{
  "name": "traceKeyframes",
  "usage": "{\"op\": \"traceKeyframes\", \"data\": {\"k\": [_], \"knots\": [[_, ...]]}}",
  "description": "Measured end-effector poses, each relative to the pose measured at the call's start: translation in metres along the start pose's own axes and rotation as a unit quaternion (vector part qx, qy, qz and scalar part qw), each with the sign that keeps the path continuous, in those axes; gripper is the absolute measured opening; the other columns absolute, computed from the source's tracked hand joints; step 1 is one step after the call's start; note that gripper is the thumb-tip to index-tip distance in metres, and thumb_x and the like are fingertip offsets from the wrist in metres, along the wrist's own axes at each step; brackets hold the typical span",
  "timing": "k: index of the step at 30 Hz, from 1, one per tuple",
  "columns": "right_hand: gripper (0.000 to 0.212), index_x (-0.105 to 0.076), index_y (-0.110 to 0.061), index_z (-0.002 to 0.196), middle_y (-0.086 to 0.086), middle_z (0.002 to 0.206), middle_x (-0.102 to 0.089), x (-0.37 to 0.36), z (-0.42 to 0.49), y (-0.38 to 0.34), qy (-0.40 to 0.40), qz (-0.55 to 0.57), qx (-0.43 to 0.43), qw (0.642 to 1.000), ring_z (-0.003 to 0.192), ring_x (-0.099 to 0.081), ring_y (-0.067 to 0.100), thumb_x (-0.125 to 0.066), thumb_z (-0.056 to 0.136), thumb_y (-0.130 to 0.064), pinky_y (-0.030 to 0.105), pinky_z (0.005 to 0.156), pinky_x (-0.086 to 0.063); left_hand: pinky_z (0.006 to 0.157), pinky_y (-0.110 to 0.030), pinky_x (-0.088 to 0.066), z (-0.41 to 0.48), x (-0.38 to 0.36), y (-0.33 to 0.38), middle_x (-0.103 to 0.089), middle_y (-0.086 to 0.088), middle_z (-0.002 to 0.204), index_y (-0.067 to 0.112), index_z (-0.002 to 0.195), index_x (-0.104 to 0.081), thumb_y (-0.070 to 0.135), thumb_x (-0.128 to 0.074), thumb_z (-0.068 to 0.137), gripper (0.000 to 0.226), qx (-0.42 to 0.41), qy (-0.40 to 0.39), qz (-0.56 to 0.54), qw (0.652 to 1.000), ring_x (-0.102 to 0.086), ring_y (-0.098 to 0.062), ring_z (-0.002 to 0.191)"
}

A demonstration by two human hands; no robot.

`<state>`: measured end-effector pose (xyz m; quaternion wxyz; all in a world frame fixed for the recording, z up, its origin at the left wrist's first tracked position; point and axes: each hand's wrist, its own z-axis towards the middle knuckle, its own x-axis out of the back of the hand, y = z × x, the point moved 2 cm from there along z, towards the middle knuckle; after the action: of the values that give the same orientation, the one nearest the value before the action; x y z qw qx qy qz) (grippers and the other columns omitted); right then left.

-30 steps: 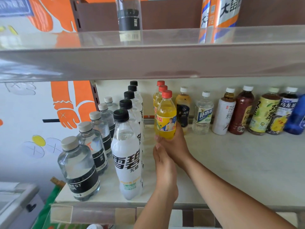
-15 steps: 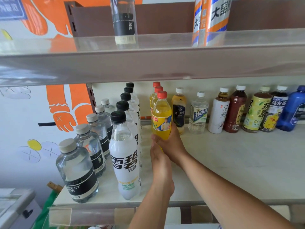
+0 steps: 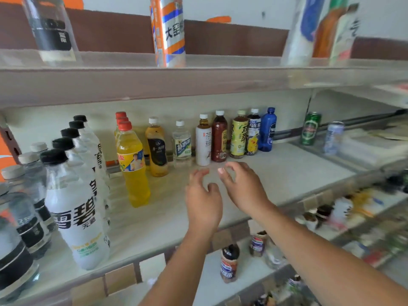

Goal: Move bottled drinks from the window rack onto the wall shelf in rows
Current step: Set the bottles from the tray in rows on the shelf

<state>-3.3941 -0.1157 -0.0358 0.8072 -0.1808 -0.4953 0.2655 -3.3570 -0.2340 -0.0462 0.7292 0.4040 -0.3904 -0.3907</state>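
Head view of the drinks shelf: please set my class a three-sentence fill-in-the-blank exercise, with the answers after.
1. The front yellow bottle has a ___ cap.
2. The left hand and the right hand each hold ___.
3. The can nearest the blue bottle is coloured ___.
Missing words: red; nothing; green.

Both hands empty: left, right, fingers loosely curled.

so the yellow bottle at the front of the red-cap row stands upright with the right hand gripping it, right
No: the head view shows the yellow bottle upright at the row's front, but the right hand hangs apart, holding nothing.
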Motion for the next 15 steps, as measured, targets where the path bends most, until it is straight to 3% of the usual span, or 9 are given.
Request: {"op": "traceKeyframes", "data": {"k": [6,11,15], "knots": [[0.043,-0.054,-0.027,0.137,0.003,0.134,-0.059,0.111,-0.08,0.091,0.035,-0.244,-0.11,0.963,0.122,-0.053,0.03,-0.042,0.1,-0.045,0.042,0.101,-0.039,0.105,-0.045,-0.041,-0.058,-0.085,0.058,-0.04,-0.005,0.153,0.021,0.135,-0.056,0.009,-0.052,0.09,0.046,-0.168,-0.111,0.186,0.962,-0.041,-0.03,0.133],[0.048,-0.048,-0.024,0.141,0.007,0.15,-0.039,0.187,-0.174,0.159,0.02,-0.331,-0.236,0.913,0.134,-0.038,0.032,-0.042,0.098,-0.044,0.047,0.109,-0.033,0.097,-0.042,-0.043,-0.133,-0.158,0.099,-0.064,-0.003,0.126,0.026,0.13,-0.059,0.018,-0.048,0.091,0.041,-0.234,-0.254,0.265,0.9,-0.052,-0.03,0.121],[0.053,-0.037,-0.025,0.149,0.008,0.16,-0.023,0.234,-0.257,0.206,-0.002,-0.337,-0.354,0.872,0.143,-0.028,0.033,-0.039,0.1,-0.045,0.049,0.114,-0.027,0.098,-0.042,-0.043,-0.209,-0.213,0.119,-0.057,-0.004,0.133,0.024,0.135,-0.056,0.021,-0.047,0.093,0.043,-0.283,-0.362,0.253,0.851,-0.048,-0.032,0.124]]}}
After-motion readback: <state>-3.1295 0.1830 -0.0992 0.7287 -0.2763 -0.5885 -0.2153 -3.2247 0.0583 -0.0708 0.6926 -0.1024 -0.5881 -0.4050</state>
